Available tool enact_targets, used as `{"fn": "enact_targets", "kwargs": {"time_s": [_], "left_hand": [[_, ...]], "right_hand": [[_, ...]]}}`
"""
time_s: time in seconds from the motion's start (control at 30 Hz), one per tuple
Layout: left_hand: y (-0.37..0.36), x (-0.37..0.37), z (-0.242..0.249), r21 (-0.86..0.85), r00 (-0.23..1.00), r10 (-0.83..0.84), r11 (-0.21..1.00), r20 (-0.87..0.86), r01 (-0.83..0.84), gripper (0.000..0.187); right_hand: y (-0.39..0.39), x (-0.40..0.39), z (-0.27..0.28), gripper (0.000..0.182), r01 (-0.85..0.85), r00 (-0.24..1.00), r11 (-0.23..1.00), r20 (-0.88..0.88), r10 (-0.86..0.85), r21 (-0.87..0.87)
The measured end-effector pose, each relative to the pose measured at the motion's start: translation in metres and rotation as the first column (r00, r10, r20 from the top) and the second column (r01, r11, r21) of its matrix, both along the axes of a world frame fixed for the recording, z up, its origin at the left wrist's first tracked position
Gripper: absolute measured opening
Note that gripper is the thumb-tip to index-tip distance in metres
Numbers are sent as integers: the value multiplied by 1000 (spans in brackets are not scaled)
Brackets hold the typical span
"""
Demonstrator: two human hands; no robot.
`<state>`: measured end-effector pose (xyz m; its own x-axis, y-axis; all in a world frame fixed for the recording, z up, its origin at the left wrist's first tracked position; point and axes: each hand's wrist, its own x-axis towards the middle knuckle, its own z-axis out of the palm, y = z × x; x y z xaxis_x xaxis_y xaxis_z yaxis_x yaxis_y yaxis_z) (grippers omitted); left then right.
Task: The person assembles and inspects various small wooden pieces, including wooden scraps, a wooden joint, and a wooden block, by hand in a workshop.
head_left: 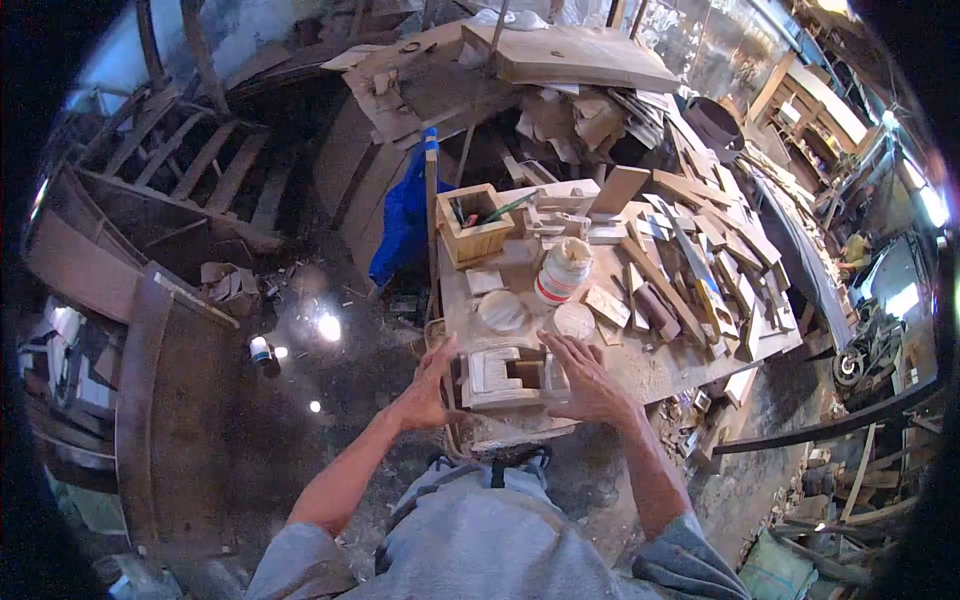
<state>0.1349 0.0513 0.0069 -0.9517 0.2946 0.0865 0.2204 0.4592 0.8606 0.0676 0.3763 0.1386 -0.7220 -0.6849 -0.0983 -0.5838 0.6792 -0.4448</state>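
Note:
A pale wooden block-like piece (490,379) with a stepped, dark-looking cut-out lies at the near end of the workbench. At its left side is my left hand (425,388), fingers spread, with a small gap between hand and wood. My right hand (588,382) stretches its fingers over or beside the right end; whether they touch it is hard to tell. Just beyond lie two round wooden discs, one on the left (502,312) and one on the right (574,321). A white jar with a red band (563,272) stands behind them.
A wooden box (474,226) holding pens or tools stands at the bench's left edge. Many offcuts (715,250) and a handsaw-like blade (690,250) crowd the right side. A blue cloth (403,225) hangs at the left, and wooden steps (205,165) rise farther off.

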Motion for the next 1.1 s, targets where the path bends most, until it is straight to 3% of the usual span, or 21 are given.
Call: {"fn": "enact_targets", "kwargs": {"time_s": [0.13,0.23,0.33,0.53,1.1], "left_hand": [[3,0,-11,-49,994,24,998,-104,-29,154],[3,2,-6,54,999,45,998,-10,-44,151],[2,1,-10,48,996,31,998,-81,-27,150],[4,-1,-14,107,997,51,993,-61,-44,150],[-4,-5,-13,19,997,-12,1000,-79,13,148]], "right_hand": [[-4,-8,-3,124,-27,999,998,22,25,54],[-6,-11,-4,122,-33,999,998,19,32,62],[-6,-11,-4,121,-33,999,999,36,32,41],[-9,-10,-2,123,-19,999,999,40,17,49],[-5,-12,-9,124,-30,999,999,25,30,23]]}}
